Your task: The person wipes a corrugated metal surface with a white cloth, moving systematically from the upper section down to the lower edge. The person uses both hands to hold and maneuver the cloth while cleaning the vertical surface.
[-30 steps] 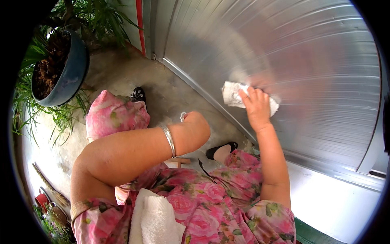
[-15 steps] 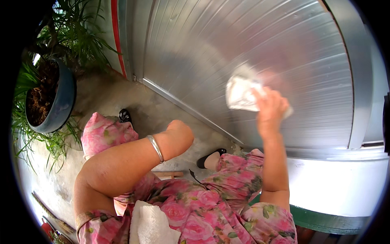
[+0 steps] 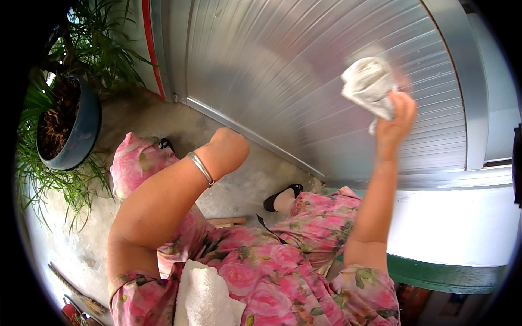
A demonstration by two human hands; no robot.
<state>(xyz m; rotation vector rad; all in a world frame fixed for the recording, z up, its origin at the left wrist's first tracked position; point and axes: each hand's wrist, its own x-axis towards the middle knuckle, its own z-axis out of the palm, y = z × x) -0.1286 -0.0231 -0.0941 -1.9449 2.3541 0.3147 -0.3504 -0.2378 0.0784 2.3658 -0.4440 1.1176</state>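
Observation:
A crumpled white cloth (image 3: 370, 84) is gripped in my right hand (image 3: 398, 114), fingers closed on its lower right corner. The cloth lies at the ribbed silver metal door (image 3: 272, 70), whose surface reflects the hand. My left hand (image 3: 231, 150) is curled into a fist above the floor, between my body and the door's lower edge. Nothing sticks out of that fist; its inner side is turned away from view. A silver bangle (image 3: 201, 169) circles the left wrist. A folded white towel (image 3: 209, 293) lies over the front of my pink floral clothes.
A blue-grey pot (image 3: 81, 130) with long-leaved plants (image 3: 103, 49) stands at the left. The door's metal frame (image 3: 478, 92) borders it at the right, above a white wall (image 3: 451, 228) with a green band (image 3: 446, 274). Concrete floor (image 3: 157, 117) lies between my feet and the door.
My right hand has moved up and to the right across the door with the cloth. My left fist has shifted slightly up and left, still closed.

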